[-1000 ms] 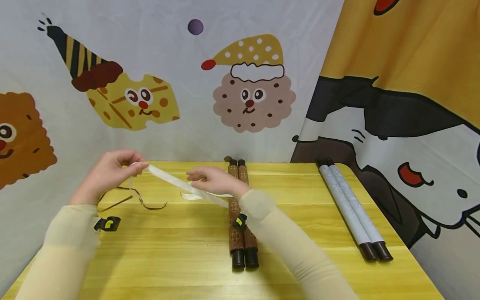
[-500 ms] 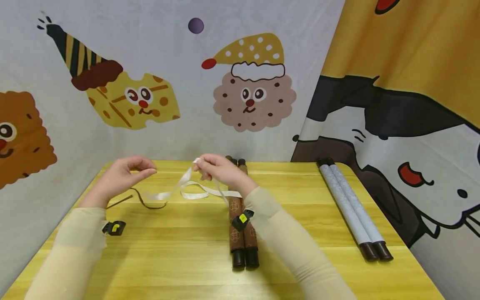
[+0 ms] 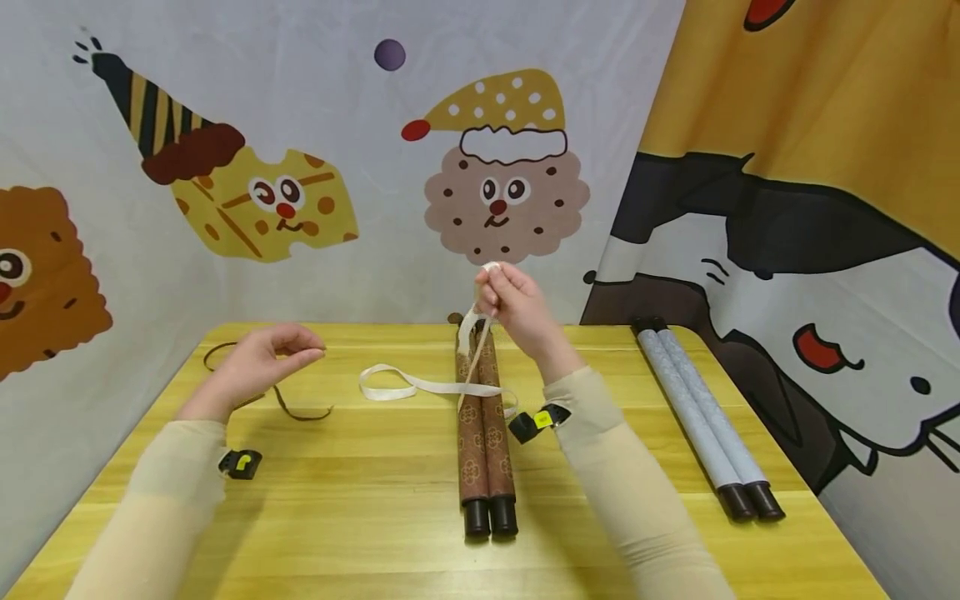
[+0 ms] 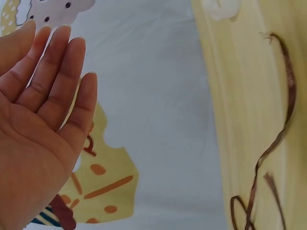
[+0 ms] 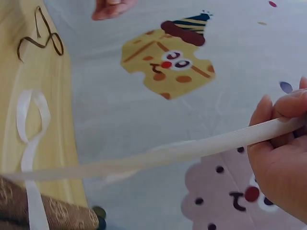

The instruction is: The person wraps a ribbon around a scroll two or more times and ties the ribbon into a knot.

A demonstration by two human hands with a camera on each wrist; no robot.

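Observation:
My right hand pinches a white ribbon and holds it up above the far end of two brown patterned scroll rollers. From the fingers the ribbon runs down to the rollers, and another stretch of white ribbon lies across them with a loop on the table to their left. Over the table's left side hovers my left hand, its fingers relaxed with nothing in them. In the left wrist view its palm and extended fingers show. Below and beside it lies a thin brown cord.
Two pale grey-blue rollers with dark ends lie side by side near the right edge of the yellow wooden table. Behind the table hangs a cartoon-printed cloth.
My right hand took the ribbon, which the left hand held earlier, and has lifted it up and to the right. The left hand let go and shifted slightly right.

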